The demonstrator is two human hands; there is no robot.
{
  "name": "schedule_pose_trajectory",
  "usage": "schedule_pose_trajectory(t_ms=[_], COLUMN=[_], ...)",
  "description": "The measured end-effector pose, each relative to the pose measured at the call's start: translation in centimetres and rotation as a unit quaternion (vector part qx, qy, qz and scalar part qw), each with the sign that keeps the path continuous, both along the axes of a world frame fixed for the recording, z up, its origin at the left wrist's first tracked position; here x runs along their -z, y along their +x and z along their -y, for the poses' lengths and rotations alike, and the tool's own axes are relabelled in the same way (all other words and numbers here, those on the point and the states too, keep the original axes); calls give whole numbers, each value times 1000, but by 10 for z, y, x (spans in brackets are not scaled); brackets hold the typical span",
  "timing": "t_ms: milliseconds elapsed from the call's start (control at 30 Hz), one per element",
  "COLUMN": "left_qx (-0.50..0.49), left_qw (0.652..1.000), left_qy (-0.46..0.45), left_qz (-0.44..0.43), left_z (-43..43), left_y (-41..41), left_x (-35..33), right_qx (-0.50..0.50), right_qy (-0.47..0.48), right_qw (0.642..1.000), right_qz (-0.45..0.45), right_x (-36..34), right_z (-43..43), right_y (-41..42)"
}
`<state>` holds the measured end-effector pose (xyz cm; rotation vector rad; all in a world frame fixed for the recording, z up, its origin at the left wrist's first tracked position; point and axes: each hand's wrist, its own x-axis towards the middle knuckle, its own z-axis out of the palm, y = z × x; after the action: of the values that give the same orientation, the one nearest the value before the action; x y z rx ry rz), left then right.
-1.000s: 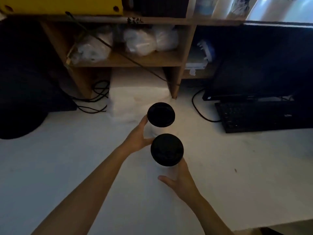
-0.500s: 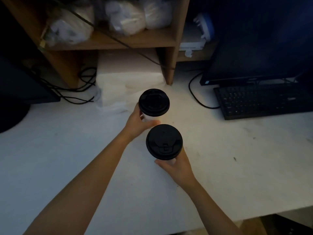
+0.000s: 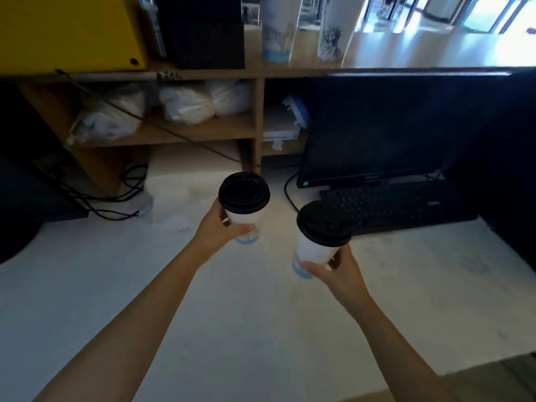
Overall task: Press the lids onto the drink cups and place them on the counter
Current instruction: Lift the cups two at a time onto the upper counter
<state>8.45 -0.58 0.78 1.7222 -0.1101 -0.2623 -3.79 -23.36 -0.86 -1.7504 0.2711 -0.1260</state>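
I hold two white paper drink cups, each capped with a black lid. My left hand (image 3: 216,232) grips the left cup (image 3: 246,221) around its side, lid (image 3: 244,192) level, above the white work table (image 3: 87,285). My right hand (image 3: 338,271) grips the right cup (image 3: 311,252) low on its wall; this cup leans left at the base and its lid (image 3: 324,223) sits in front of the keyboard. Both cups hang in the air, apart from each other. The raised wooden counter (image 3: 406,58) runs along the top of the view.
Two tall printed cup stacks (image 3: 277,33) stand on the counter beside a black box (image 3: 204,33) and a yellow box (image 3: 72,30). Below are shelves with white bags (image 3: 185,105), cables (image 3: 116,192), a dark monitor (image 3: 377,126) and a black keyboard (image 3: 391,207).
Both cups have risen off the table and moved apart, the right one swinging out to the right. The view has tilted up, bringing the counter into sight.
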Motion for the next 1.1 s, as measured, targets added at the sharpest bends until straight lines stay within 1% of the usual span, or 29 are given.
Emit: schedule_pose_trajectory(t_ms=[200, 333, 533, 667, 833, 1000, 1100], left_qx=[19, 47, 44, 46, 53, 3, -41], left_qw=[999, 995, 992, 989, 986, 989, 986], left_qy=[9, -26, -53, -59, -70, -89, -81], left_qz=[47, 78, 105, 131, 140, 118, 139], left_z=[61, 107, 168, 206, 256, 303, 323], left_y=[11, 14, 26, 40, 66, 105, 134], left_x=[-67, -114, -179, -217, -256, -277, -273], right_qx=[4, -6, 7, 12, 12, 4, 12], right_qy=[5, -23, -67, -62, -41, -62, -56], right_qw=[1000, 998, 993, 990, 989, 988, 990], right_qz=[30, 53, 94, 123, 139, 141, 128], right_x=[-68, -117, -182, -225, -270, -295, -291], right_z=[70, 125, 198, 236, 274, 295, 302], right_y=[17, 30, 60, 84, 126, 184, 225])
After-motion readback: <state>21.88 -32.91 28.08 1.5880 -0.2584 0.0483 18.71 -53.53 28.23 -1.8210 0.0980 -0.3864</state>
